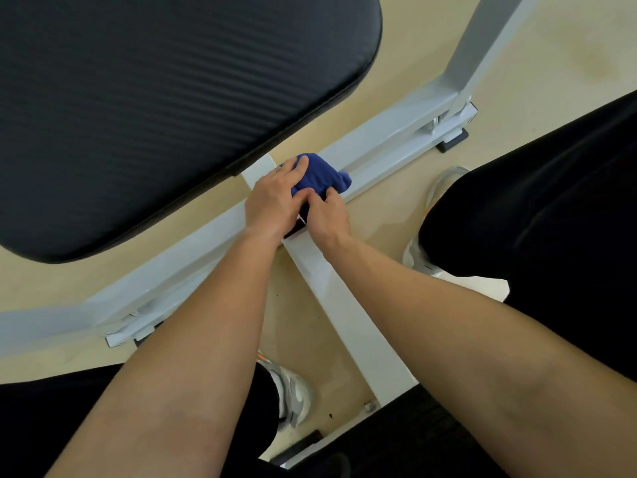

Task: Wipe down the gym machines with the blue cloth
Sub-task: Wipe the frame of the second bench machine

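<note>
The blue cloth (324, 175) is bunched on the white base bar (386, 150) of a gym bench, where that crossbar meets a second white bar (344, 298) running toward me. My left hand (272, 198) lies over the cloth's left side with its fingers curled on it. My right hand (327, 215) pinches the cloth's near edge from the right. The two hands touch each other over the joint. Part of the cloth is hidden under my palms.
The bench's black padded seat (155, 108) fills the upper left, overhanging the bar. A white upright post (482, 50) rises at the top right. My black-trousered legs (551, 208) and light sneakers (293, 391) flank the frame on a beige floor (558, 56).
</note>
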`<action>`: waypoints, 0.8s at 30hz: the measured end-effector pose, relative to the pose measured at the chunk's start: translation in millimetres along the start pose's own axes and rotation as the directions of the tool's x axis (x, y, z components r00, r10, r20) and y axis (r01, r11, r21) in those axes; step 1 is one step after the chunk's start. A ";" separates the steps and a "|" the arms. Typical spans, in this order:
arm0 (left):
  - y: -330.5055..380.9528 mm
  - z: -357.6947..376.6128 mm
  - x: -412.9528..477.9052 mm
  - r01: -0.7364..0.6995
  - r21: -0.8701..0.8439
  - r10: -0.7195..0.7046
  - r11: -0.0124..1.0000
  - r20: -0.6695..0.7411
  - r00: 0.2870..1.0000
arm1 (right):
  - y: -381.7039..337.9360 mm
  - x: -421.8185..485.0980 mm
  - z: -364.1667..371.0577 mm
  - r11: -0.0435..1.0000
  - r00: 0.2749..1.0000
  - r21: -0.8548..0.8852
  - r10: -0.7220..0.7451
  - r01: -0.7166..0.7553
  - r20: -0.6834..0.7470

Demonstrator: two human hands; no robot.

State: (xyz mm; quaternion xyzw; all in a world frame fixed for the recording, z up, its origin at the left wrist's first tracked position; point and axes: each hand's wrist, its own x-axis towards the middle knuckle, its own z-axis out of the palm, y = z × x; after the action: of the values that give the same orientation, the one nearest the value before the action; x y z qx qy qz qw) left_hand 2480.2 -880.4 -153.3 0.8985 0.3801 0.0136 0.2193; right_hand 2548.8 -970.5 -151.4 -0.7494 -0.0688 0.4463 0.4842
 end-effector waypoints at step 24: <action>23.2 -4.9 11.3 0.042 0.090 -0.047 0.995 0.056 0.997 | -11.4 16.3 0.3 0.998 0.976 -0.030 -0.067 0.062 -0.209</action>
State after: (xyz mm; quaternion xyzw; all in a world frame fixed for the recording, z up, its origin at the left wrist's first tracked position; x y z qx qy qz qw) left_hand 2503.0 -885.0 -141.1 0.8986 0.3939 -0.0342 0.1902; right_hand 2561.9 -955.6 -152.2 -0.7953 -0.0471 0.3478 0.4942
